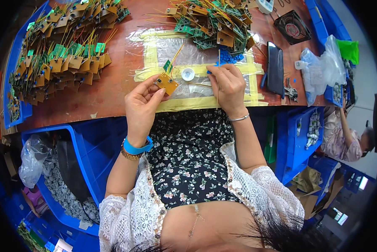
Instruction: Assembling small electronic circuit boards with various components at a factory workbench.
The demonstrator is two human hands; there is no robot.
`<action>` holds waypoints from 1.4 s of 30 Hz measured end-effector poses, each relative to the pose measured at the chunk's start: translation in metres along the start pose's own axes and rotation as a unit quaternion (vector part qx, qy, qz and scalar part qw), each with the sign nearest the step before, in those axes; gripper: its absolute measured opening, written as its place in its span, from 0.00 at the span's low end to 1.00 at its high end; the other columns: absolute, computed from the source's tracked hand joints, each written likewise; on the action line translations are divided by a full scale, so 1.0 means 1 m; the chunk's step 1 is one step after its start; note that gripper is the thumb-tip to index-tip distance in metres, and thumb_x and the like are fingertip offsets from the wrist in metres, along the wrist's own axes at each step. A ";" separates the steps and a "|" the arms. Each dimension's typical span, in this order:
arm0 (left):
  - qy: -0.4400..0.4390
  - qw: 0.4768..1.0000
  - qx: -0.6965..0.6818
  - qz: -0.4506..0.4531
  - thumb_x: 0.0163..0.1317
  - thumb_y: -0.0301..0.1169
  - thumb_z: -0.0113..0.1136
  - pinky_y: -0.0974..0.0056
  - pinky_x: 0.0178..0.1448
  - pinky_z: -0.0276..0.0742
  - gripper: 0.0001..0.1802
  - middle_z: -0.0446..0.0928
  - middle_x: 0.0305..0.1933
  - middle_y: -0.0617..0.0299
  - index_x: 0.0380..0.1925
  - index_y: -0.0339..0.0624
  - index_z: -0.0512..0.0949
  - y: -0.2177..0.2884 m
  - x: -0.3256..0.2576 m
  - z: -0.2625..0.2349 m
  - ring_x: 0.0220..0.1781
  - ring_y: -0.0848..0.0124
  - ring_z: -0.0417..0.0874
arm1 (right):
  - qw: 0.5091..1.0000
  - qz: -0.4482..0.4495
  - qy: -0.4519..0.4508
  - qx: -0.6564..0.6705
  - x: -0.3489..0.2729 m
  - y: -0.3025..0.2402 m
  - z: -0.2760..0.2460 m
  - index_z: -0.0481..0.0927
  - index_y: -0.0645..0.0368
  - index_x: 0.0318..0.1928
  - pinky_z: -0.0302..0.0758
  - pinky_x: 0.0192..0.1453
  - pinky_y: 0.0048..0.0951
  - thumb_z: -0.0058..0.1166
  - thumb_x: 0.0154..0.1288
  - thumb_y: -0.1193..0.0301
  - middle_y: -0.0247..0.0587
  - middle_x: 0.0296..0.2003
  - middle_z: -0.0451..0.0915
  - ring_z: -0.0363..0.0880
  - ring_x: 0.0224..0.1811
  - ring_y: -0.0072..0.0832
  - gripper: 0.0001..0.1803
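My left hand (144, 101) pinches a tan circuit board (168, 85) by its left and lower edges. A small green board (167, 66) and thin yellow and red wires rise from the board's top. My right hand (228, 86) is closed around a thin wooden stick (218, 101), held roughly upright. Something small and blue shows at its fingertips; I cannot tell whether it is gripped. Between my hands sits a small round white dish (188, 74), with another thin stick (200, 84) lying just below it. Past my right hand lies a heap of small blue pieces (230, 58).
Wired boards are heaped at the left (70, 63) and top centre (213, 21). Yellow tape (175, 103) frames the work spot. A dark phone (275, 69), a fan (292, 27) and plastic bags (314, 73) are on the right. Blue bins (81, 155) flank me; another person (342, 136) sits far right.
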State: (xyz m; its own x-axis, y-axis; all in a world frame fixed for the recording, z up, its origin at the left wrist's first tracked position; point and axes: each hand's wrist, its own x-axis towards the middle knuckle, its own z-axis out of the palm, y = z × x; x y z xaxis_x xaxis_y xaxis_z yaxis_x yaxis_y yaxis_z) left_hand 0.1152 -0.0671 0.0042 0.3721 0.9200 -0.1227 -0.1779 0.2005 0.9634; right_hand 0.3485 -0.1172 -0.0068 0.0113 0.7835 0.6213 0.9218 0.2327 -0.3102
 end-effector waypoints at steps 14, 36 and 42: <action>-0.002 1.000 -0.019 -0.005 0.66 0.17 0.55 0.67 0.48 0.86 0.19 0.81 0.40 0.56 0.57 0.24 0.73 0.001 -0.003 -0.001 0.41 0.71 0.85 | 1.000 -0.024 0.003 -0.019 0.013 -0.019 -0.003 0.81 0.58 0.36 0.71 0.42 0.35 0.65 0.48 0.81 0.38 0.30 0.81 0.77 0.36 0.38 0.13; -0.006 0.997 -0.075 -0.018 0.67 0.18 0.55 0.71 0.46 0.85 0.17 0.82 0.40 0.56 0.56 0.26 0.75 0.009 -0.005 0.003 0.39 0.74 0.85 | 0.988 -0.006 0.015 0.154 0.039 -0.084 0.011 0.82 0.57 0.37 0.72 0.42 0.34 0.68 0.48 0.81 0.35 0.30 0.82 0.80 0.38 0.36 0.14; -0.006 0.997 -0.068 -0.022 0.67 0.18 0.55 0.72 0.44 0.84 0.16 0.82 0.39 0.58 0.55 0.26 0.75 0.004 -0.006 0.003 0.37 0.75 0.85 | 0.987 0.008 -0.004 0.160 0.034 -0.082 0.013 0.82 0.60 0.37 0.75 0.42 0.34 0.67 0.48 0.81 0.37 0.31 0.83 0.81 0.39 0.36 0.13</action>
State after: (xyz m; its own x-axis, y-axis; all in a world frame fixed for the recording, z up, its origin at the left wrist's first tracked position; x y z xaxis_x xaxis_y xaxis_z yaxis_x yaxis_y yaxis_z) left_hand 0.1150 -0.0731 0.0100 0.3926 0.9056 -0.1606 -0.2828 0.2851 0.9159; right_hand 0.2685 -0.1022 0.0300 0.0205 0.7924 0.6097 0.7519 0.3897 -0.5317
